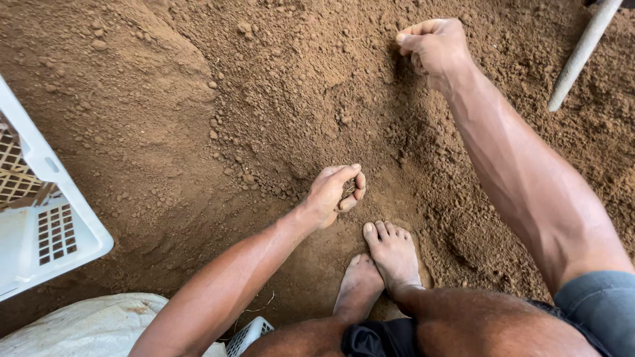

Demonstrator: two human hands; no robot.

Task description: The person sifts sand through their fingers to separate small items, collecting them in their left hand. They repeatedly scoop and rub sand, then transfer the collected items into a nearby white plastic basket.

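Where piled, crumbly brown soil (pixel 297 86)

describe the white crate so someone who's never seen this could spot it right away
Brown loose soil fills nearly the whole view. Follow it to the left edge, left of the person's left hand, and the white plastic crate sits there. Its lattice of small square holes sets it apart from the smooth white sack below it.

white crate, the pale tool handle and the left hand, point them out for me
white crate (pixel 63 218), head view, on its solid rim by the lattice openings
pale tool handle (pixel 582 53), head view, on the middle of the shaft lying over the soil
left hand (pixel 334 190), head view, on the back of the hand
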